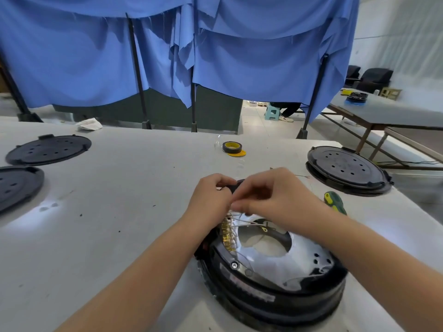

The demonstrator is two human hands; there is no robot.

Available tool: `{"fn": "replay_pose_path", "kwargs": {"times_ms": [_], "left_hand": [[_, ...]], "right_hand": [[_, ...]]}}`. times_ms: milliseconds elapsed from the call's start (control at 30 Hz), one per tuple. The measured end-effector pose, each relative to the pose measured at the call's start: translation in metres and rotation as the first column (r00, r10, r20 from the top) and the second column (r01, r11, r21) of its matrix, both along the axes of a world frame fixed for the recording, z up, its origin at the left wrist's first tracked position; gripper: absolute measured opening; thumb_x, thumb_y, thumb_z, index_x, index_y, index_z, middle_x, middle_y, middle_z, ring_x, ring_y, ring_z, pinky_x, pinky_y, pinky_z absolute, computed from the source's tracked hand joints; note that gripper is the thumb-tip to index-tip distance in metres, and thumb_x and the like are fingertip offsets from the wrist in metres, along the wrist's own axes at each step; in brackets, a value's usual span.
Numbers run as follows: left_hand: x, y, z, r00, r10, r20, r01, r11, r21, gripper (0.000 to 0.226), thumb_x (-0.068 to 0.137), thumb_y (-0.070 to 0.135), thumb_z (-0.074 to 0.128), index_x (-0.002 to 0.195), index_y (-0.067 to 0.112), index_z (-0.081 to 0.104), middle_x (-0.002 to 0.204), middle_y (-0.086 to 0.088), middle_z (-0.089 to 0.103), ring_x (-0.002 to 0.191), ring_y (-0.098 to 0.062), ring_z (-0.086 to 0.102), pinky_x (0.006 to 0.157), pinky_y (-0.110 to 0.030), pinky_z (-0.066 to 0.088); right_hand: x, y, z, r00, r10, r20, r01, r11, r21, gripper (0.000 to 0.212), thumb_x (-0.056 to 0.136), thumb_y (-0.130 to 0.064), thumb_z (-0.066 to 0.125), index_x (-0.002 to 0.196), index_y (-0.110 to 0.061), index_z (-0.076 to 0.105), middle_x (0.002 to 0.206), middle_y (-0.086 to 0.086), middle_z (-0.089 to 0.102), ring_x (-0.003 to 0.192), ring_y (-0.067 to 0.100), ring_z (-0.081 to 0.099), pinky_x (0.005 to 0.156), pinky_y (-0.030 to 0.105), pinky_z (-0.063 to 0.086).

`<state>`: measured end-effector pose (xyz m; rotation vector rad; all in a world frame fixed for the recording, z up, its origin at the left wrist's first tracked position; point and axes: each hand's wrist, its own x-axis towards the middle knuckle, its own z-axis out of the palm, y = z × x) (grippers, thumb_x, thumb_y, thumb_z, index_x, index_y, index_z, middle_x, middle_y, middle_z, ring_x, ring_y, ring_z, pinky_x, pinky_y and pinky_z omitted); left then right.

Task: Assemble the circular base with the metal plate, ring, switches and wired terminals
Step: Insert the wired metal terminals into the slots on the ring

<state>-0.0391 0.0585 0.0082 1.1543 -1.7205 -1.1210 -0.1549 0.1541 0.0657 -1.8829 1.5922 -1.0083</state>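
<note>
Circular base (271, 293): black, round, stacked in ribbed tiers, standing on the near right part of the worktop (124, 212). Its top carries a shiny metal plate (294, 257) with a wide central opening and a few small holes at the right; glare washes out much of the surface. A black ring (275, 232) edges the far side of the opening. At the far left rim, a column of brass-coloured terminals (227, 232) with thin pale wires (244, 221) running up toward the hands.

Left hand (211, 200): fingers curled, grip closed on a small dark part (236, 186) held just above the base's far rim (what the part is cannot be told).

Right hand (273, 197): fingers bent inward, tips meeting the left hand at the same dark part and the wire ends; the grip appears to be a pinch, though exactly what it pinches is hidden by the fingers.

Nearby: green and yellow screwdriver (334, 202) just right of the right wrist. Roll of black tape (232, 147) with yellow core, farther back, centre. Black perforated discs: two (48, 149) (16, 185) at far left, one stacked assembly (348, 170) at far right.

Beyond: blue cloth (215, 51) hung on dark posts; a second table (393, 111) at the right.
</note>
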Motion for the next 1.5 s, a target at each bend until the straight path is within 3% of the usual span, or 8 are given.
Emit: {"fn": "replay_pose_path", "kwargs": {"times_ms": [200,333,400,633,800,1000,1133,1500], "left_hand": [[0.004,0.001,0.004,0.995,-0.065,-0.082,0.073,0.993,0.096,0.036,0.086,-0.005,0.046,0.091,0.023,0.067,0.096,-0.001,0.067,0.088,-0.013,0.063,0.072,-0.017,0.051],[0.003,0.005,0.002,0.997,-0.066,-0.035,0.067,0.998,0.003,0.036,0.091,0.002,0.046,0.084,0.03,0.066,0.086,0.014,0.059,0.072,0.0,0.054,0.049,-0.001,0.037],[0.002,0.005,0.002,0.997,-0.069,-0.031,0.069,0.997,-0.018,0.034,0.093,0.004,0.046,0.085,0.031,0.065,0.087,0.015,0.058,0.074,-0.001,0.054,0.049,-0.001,0.037],[0.003,0.005,0.0,0.997,-0.073,-0.029,0.071,0.996,-0.061,0.032,0.094,0.005,0.046,0.088,0.029,0.065,0.087,0.013,0.057,0.062,-0.006,0.053,0.044,-0.007,0.039],[0.003,0.005,-0.001,0.998,-0.066,-0.018,0.065,0.996,-0.065,0.031,0.094,0.005,0.046,0.09,0.029,0.065,0.091,0.015,0.056,0.069,-0.003,0.054,0.046,-0.002,0.038],[0.003,0.005,0.0,0.998,-0.055,-0.012,0.054,0.996,-0.071,0.032,0.093,0.004,0.046,0.087,0.03,0.065,0.094,0.012,0.058,0.081,0.0,0.053,0.059,-0.01,0.038],[0.003,0.005,0.0,0.998,-0.052,-0.023,0.05,0.996,-0.07,0.031,0.093,0.004,0.046,0.089,0.027,0.066,0.09,0.015,0.057,0.073,-0.001,0.054,0.049,-0.001,0.039],[0.002,0.006,0.001,0.999,-0.053,-0.008,0.052,0.996,-0.069,0.032,0.094,0.005,0.046,0.087,0.029,0.065,0.087,0.013,0.057,0.064,-0.002,0.052,0.043,-0.005,0.038]], "right_hand": [[0.007,0.017,-0.011,0.996,-0.021,0.088,0.016,0.998,0.064,0.01,0.076,-0.009,0.078,0.078,-0.019,0.077,0.069,-0.005,0.073,0.064,0.003,0.068,0.063,0.012,0.051],[0.009,0.022,-0.019,0.987,-0.058,0.148,0.03,0.982,0.189,0.007,0.077,-0.004,0.076,0.08,-0.011,0.076,0.068,0.006,0.073,0.063,0.012,0.069,0.066,0.025,0.059],[0.011,0.023,-0.022,0.988,-0.085,0.132,0.056,0.976,0.211,0.008,0.076,-0.004,0.075,0.077,-0.012,0.076,0.067,0.005,0.073,0.063,0.012,0.069,0.07,0.028,0.06],[0.013,0.023,-0.023,0.962,-0.162,0.22,0.082,0.939,0.333,0.011,0.076,0.0,0.075,0.071,-0.01,0.073,0.061,0.008,0.07,0.057,0.012,0.068,0.055,0.017,0.052],[0.014,0.021,-0.017,0.909,-0.254,0.33,0.084,0.889,0.451,0.006,0.076,0.002,0.075,0.075,-0.002,0.07,0.06,0.009,0.069,0.055,0.012,0.067,0.052,0.017,0.052],[0.027,0.018,-0.017,0.917,-0.276,0.287,0.12,0.879,0.462,0.006,0.078,0.004,0.072,0.075,0.0,0.068,0.054,0.006,0.065,0.048,0.01,0.064,0.052,0.018,0.055],[0.028,0.02,-0.018,0.895,-0.318,0.312,0.141,0.867,0.478,0.008,0.079,0.004,0.071,0.075,-0.001,0.067,0.051,0.003,0.064,0.047,0.009,0.063,0.05,0.018,0.054],[0.029,0.024,-0.022,0.82,-0.389,0.421,0.115,0.832,0.543,0.016,0.081,0.01,0.067,0.072,-0.001,0.061,0.056,0.01,0.061,0.045,0.011,0.06,0.044,0.018,0.05]]}}
